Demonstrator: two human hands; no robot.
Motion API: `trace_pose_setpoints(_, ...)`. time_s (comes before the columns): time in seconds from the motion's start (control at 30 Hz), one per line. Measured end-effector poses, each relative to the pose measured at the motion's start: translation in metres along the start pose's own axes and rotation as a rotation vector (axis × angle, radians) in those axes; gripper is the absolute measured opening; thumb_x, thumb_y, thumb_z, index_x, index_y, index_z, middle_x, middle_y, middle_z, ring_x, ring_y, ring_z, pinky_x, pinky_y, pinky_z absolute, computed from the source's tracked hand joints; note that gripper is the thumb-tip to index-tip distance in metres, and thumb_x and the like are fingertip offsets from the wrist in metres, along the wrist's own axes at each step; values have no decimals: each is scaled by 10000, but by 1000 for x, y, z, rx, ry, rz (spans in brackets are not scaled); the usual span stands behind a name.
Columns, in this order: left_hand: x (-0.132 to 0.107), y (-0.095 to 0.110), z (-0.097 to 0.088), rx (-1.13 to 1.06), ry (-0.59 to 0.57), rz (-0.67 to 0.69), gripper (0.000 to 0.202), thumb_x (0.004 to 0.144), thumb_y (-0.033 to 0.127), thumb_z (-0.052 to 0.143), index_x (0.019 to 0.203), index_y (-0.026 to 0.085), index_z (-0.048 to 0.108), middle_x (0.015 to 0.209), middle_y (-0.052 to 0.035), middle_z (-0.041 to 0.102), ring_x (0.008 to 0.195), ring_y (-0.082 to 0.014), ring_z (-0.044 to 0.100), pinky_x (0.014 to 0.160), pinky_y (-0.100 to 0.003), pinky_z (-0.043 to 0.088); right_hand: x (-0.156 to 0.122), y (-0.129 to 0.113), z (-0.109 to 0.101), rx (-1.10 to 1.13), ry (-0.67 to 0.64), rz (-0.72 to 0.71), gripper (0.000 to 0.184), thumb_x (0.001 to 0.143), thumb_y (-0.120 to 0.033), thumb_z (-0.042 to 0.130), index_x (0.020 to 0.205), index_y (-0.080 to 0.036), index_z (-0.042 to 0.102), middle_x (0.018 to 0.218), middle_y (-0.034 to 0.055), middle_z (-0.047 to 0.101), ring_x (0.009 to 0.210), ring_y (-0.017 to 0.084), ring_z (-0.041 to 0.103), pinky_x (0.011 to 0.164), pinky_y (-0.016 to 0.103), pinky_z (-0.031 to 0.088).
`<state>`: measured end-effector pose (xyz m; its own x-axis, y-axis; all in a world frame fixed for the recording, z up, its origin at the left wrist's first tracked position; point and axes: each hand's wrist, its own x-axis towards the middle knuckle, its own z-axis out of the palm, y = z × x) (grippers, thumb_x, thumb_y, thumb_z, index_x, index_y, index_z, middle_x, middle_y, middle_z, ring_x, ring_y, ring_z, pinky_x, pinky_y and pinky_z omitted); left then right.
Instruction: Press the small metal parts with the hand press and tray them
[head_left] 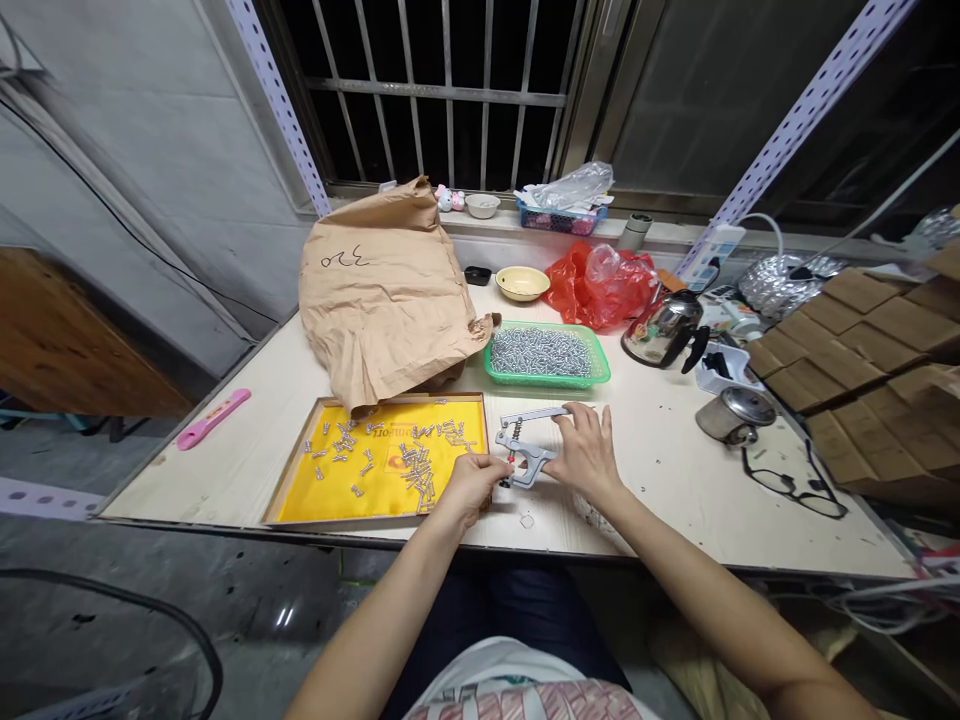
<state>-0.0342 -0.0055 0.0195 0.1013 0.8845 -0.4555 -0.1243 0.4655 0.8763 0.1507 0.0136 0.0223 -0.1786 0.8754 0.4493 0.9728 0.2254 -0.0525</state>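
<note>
A small metal hand press [527, 447] stands on the pale table [660, 500] in front of me. My right hand [586, 450] rests on its lever and body, fingers curled around it. My left hand [474, 483] is pinched at the press's left jaw, holding something too small to make out. Just left lies a wooden tray with a yellow bottom [300, 490], scattered with several small metal parts [416, 465]. Behind the press a green basket [598, 375] is full of the same silvery parts.
A crumpled brown paper sack [382, 290] lies behind the tray. A pink cutter [214, 417] is at the left. A kettle [664, 330], steel cup [731, 413], glasses [791, 485], cardboard stacks [877, 350], a red bag [600, 285] and a yellow bowl [522, 283] fill the right and back.
</note>
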Motion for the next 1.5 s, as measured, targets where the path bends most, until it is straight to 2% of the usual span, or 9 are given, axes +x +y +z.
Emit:
trace_pose_setpoints(0.13, 29, 18, 14, 61, 121, 142, 152, 514, 251, 700, 537, 116, 633, 508, -17, 553, 477, -77, 406, 471, -215, 272, -13, 21, 6, -24, -42, 149, 621, 707, -623, 441, 1048, -115, 545, 1175, 180, 465, 1135, 324, 367, 990, 622, 119)
trace_pose_setpoints(0.33, 108, 94, 45, 193, 140, 337, 189, 678, 297, 598, 612, 120, 609, 582, -24, 566, 529, -99, 458, 506, -218, 317, -34, 38, 13, -49, -130, 185, 649, 674, -652, 455, 1034, -123, 565, 1163, 184, 469, 1119, 337, 377, 972, 645, 140)
trace_pose_setpoints(0.43, 119, 115, 32, 256, 92, 367, 182, 695, 297, 581, 685, 120, 619, 593, -16, 565, 542, -105, 476, 520, -219, 335, -41, 40, 13, -41, -154, 209, 623, 676, -625, 473, 1043, -131, 567, 1162, 174, 470, 1114, 332, 383, 973, 640, 151)
trace_pose_setpoints(0.57, 98, 101, -31, 533, 126, 485, 220, 713, 316, 528, 690, 127, 640, 610, -17, 587, 577, -128, 504, 553, -234, 352, -47, 45, 17, -23, -177, 208, 613, 650, -600, 522, 1044, -134, 571, 1168, 168, 465, 1116, 333, 377, 984, 632, 145)
trace_pose_setpoints(0.7, 70, 72, -83, 916, 248, 398, 158, 678, 223, 529, 694, 138, 660, 674, -46, 636, 633, -167, 553, 589, -253, 367, -48, 39, 25, 37, -213, 155, 600, 641, -597, 536, 1032, -143, 581, 1178, 161, 458, 1135, 328, 369, 1000, 607, 164)
trace_pose_setpoints(1.0, 69, 36, -70, 1336, 339, 139, 91, 681, 213, 525, 628, 150, 564, 698, -114, 610, 674, -222, 574, 562, -277, 361, -38, 17, 20, 70, -208, 113, 631, 643, -627, 522, 1044, -143, 587, 1180, 159, 460, 1135, 325, 377, 1008, 604, 164)
trace_pose_setpoints(1.13, 73, 31, -67, 1247, 309, 48, 62, 590, 160, 579, 586, 170, 518, 612, -64, 558, 637, -207, 552, 533, -266, 339, -39, 21, 18, 57, -200, 124, 636, 651, -632, 512, 1051, -142, 577, 1195, 167, 456, 1155, 335, 363, 999, 624, 152)
trace_pose_setpoints(1.3, 61, 27, -74, 921, 342, 145, 195, 522, 89, 572, 429, 190, 432, 432, -1, 421, 529, -168, 482, 508, -267, 281, -34, 21, 17, 67, -144, 101, 687, 651, -646, 504, 1103, -129, 529, 1256, 187, 416, 1233, 350, 283, 1001, 646, 104)
trace_pose_setpoints(1.5, 25, 24, -50, 264, 260, 238, 152, 577, 285, 656, 562, 149, 590, 572, -22, 568, 519, -107, 469, 492, -225, 309, -19, 8, 11, 112, -105, 74, 684, 657, -636, 510, 1134, -146, 496, 1288, 183, 392, 1259, 348, 253, 1004, 645, 91)
